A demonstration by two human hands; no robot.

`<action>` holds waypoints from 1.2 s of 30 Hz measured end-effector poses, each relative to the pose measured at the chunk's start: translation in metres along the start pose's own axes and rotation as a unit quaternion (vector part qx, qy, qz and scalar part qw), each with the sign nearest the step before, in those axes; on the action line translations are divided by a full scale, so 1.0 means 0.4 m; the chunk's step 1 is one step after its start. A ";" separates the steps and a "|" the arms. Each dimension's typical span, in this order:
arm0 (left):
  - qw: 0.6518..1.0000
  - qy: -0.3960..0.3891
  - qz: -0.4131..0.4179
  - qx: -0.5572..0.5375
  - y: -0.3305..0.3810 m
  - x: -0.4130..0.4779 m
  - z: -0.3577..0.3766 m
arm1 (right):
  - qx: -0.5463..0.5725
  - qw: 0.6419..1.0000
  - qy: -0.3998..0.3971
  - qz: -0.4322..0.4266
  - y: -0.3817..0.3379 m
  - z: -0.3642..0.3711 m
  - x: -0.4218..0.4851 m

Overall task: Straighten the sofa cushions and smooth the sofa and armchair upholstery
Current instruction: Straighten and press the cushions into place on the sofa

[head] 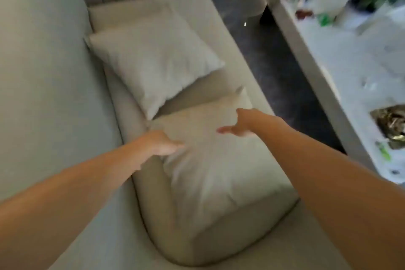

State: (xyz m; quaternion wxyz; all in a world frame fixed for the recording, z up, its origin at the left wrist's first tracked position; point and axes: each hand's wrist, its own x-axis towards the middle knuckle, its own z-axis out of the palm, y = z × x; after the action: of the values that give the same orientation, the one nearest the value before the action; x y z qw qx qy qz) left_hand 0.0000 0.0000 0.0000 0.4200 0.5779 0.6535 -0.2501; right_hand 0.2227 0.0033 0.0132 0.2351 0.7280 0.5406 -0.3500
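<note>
While left hand (163,144) pinches the near pale-grey square fabric cushion (210,160) lying flat on the beige sofa seat (219,30), right hand (237,126) hovers spread; grip both edges, lift evenly.

one head-worn view looks steeply down and forward from close above the sofa (43,85), along its seat; a white table (328,76) runs down the right edge.
</note>
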 end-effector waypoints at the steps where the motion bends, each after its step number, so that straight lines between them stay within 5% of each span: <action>1: 1.000 0.001 -0.012 -0.020 -0.002 0.039 0.050 | 0.022 0.999 -0.016 0.035 0.021 0.069 0.047; 7: 0.936 0.009 -0.070 -0.345 -0.045 0.238 0.274 | 0.252 0.961 0.085 0.080 0.100 0.308 0.205; 12: 0.899 0.109 -0.020 -0.423 -0.021 0.161 0.245 | 0.283 0.953 0.090 0.063 0.125 0.277 0.177; 18: 0.937 0.211 0.076 -0.269 -0.108 -0.103 0.056 | 0.491 0.871 0.011 0.021 0.006 0.287 0.076; 23: 0.962 0.224 0.018 -0.154 -0.277 -0.274 -0.048 | 0.545 0.831 -0.106 -0.023 -0.278 0.357 -0.031; 27: 0.963 0.183 0.024 -0.197 -0.337 -0.350 -0.047 | 0.577 0.811 -0.100 0.001 -0.367 0.392 -0.045; 29: 0.967 0.249 0.052 -0.018 -0.327 -0.348 -0.061 | 0.563 0.818 -0.119 -0.011 -0.353 0.380 -0.034; 31: 0.920 0.364 0.112 0.097 -0.299 -0.308 -0.093 | 0.530 0.838 -0.129 -0.018 -0.335 0.353 -0.015; 33: 0.908 0.387 0.142 0.074 -0.237 -0.240 -0.145 | 0.502 0.857 -0.110 -0.022 -0.317 0.297 0.020; 36: 0.943 0.319 0.081 -0.048 -0.143 -0.075 -0.247 | 0.479 0.877 -0.034 -0.030 -0.301 0.141 0.102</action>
State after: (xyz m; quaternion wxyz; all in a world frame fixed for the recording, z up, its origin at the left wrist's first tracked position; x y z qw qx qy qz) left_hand -0.0816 0.0520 0.0677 0.2356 0.6574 0.7157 0.0136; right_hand 0.1008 0.0249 -0.0500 -0.1343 0.7224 0.3205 -0.5978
